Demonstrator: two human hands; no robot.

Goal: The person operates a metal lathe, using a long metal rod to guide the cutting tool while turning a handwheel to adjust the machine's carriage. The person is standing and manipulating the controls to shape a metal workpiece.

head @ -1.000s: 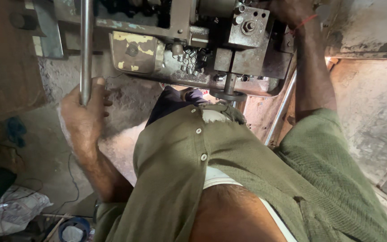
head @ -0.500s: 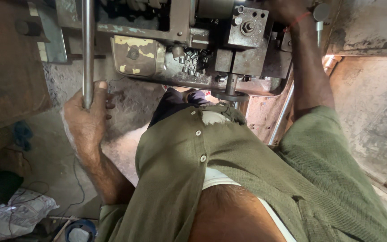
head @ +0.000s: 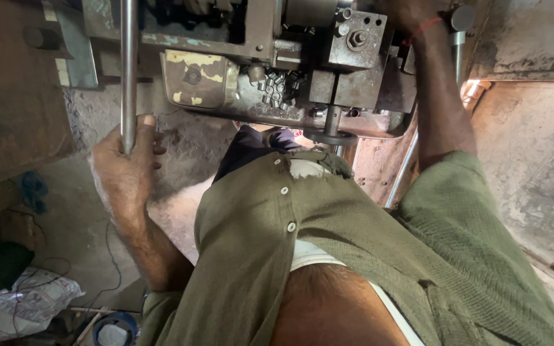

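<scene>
left hand (head: 123,170) on rod (head: 129,64) — machine (head: 290,57) to its right.

Two hands show, the left hand (head: 123,168) and the right hand (head: 411,11), along with one long steel rod (head: 129,64), one worn metal machine (head: 277,64), three white shirt buttons (head: 291,227) and one white plastic bag (head: 20,306).

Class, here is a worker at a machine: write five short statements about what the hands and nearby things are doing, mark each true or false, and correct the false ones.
1. The left hand grips a metal rod. True.
2. The rod lies flat on the floor. False: it runs up the picture past the machine.
3. The right hand rests on the shirt. False: it reaches up to the machine.
4. Small metal pieces sit on the machine. True.
5. The shirt is bright red. False: olive green.
</scene>
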